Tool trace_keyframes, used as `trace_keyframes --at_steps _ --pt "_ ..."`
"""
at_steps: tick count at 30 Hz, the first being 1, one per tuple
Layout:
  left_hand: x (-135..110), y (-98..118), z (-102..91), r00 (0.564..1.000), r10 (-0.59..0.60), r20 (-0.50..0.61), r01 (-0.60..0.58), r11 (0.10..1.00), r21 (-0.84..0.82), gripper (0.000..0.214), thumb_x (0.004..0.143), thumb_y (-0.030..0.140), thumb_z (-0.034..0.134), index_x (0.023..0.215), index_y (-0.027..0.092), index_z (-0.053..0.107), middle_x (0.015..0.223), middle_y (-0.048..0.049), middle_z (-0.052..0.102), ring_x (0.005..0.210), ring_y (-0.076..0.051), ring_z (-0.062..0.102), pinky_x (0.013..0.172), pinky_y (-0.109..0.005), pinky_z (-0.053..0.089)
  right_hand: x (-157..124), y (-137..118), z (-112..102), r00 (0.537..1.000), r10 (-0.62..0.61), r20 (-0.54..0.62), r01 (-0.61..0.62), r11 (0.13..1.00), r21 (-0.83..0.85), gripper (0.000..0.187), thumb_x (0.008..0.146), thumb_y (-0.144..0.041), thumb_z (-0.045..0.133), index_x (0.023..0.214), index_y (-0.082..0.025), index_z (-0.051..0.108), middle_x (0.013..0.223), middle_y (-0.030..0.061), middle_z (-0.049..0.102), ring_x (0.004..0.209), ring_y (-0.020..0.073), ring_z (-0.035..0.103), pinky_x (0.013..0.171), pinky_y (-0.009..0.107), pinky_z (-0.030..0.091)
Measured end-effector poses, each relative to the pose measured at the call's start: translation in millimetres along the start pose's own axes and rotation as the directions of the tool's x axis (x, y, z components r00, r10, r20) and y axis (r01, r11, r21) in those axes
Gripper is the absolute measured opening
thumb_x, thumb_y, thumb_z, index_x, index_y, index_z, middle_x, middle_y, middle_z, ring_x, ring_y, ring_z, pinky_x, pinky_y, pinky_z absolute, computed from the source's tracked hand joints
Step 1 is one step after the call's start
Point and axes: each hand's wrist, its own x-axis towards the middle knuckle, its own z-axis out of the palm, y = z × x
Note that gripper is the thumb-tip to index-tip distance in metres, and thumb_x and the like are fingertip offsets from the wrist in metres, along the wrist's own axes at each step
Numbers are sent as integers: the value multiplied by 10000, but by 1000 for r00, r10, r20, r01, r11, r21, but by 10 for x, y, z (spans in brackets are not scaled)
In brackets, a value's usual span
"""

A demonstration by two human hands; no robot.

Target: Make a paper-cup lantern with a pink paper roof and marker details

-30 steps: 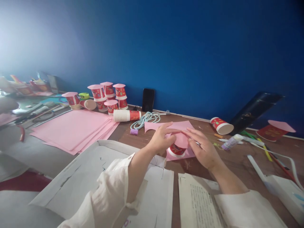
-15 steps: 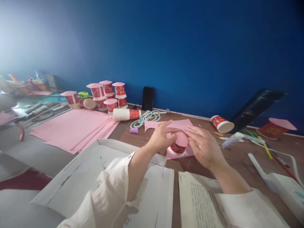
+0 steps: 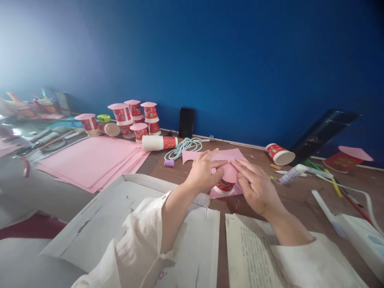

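Note:
A red paper cup [image 3: 224, 187] stands upside down in front of me, topped by a pink paper disc [image 3: 229, 173]. My left hand [image 3: 204, 172] rests on the disc's left side, its fingers stretched out. From the right, my right hand [image 3: 256, 186] lays extended fingers on the disc's other side. Both index fingertips come close together at its far edge. Beneath the cup lies a cut pink sheet [image 3: 235, 154] with curved notches. My hands hide part of the cup and the sheet.
Pink sheets [image 3: 90, 162] lie stacked at left, below several disc-topped cups [image 3: 120, 114]. Nested cups [image 3: 156, 143] and a pale blue cable [image 3: 184, 148] sit nearby. A glue stick [image 3: 292, 175] and tipped cup [image 3: 279, 154] are at right. A white box lid [image 3: 99, 216] and printed pages [image 3: 249, 248] lie in front.
The fingers of both hands have shifted slightly on the disc, and the index fingertips have moved a little apart. The cup stays in the same place.

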Motion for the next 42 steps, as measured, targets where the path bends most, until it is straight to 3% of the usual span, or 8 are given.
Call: trace_keyframes --at_steps 5,13,22,30,42 --pt "-35 61 -34 995 95 6 -94 971 220 382 875 325 454 1185 297 675 1504 3 415 1399 -299 308 1134 -527 274 -55 -66 3 999 35 11 -34 998 -44 457 971 -341 314 1369 -236 514 1414 40 523 1301 235 464 1058 474 393" --pt "-74 129 -62 991 132 18 -131 931 341 382 916 313 399 1199 292 656 1530 14 370 1423 -303 261 1138 -600 193 -72 -131 0 998 58 8 -56 988 -144 451 977 -336 311 1382 -261 494 1416 8 524 1283 230 481 1038 455 403" --pt "-67 102 -46 995 97 18 -98 957 273 374 907 318 419 1187 291 666 1512 3 403 1417 -297 275 1143 -563 213 -71 -159 17 996 88 -14 -89 995 -56 457 965 -334 319 1362 -241 526 1394 46 545 1275 252 498 1044 490 405" --pt "-65 65 -73 998 63 22 -66 981 181 471 855 612 481 1143 302 689 1517 -16 395 1421 -310 271 1138 -543 243 -72 -145 17 993 115 -6 -114 992 45 459 970 -415 340 1345 -242 541 1402 48 537 1311 245 466 1085 480 372" --pt "-55 63 -72 999 47 25 -51 983 179 609 822 614 542 1322 267 552 1559 -71 308 1444 -322 208 1137 -559 241 -85 -135 33 997 73 -29 -73 997 14 484 933 -459 423 1339 -221 536 1388 90 544 1295 272 485 1053 486 399"
